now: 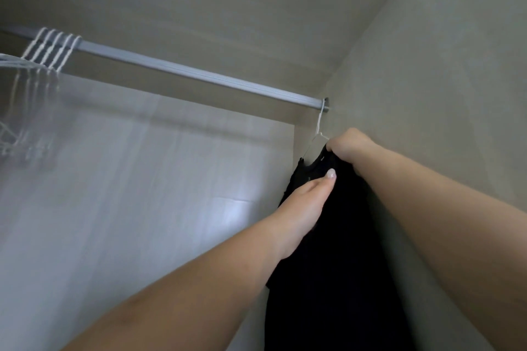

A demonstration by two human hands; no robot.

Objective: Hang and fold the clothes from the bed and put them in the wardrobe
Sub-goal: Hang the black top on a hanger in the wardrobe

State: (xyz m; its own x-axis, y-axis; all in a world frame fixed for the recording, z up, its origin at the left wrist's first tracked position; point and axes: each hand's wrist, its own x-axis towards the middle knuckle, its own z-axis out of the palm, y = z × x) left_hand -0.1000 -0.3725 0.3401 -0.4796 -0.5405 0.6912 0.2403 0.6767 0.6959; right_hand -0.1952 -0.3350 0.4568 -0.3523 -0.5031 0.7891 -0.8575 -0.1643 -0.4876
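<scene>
1. While the camera looks up into a wardrobe, a black garment (336, 251) hangs on a white hanger (320, 129) hooked at the far right end of the metal rail (182, 71), close against the wardrobe's right side wall (445, 94).
2. The right hand (349, 147) has a clenched grip on the garment's top edge, just below the hanger's hook.
3. The left hand (306, 201) lies against the front of the cloth with fingers fairly straight; whether the hidden fingers pinch the cloth I cannot tell.
4. Far left on the rail, a cluster of bare white hangers (52, 48) sits well apart from the garment.
5. Judging by its limp drape, the garment seems soft and light; it should be held at the shoulders or collar, since loose cloth may slide off a thin hanger.
</scene>
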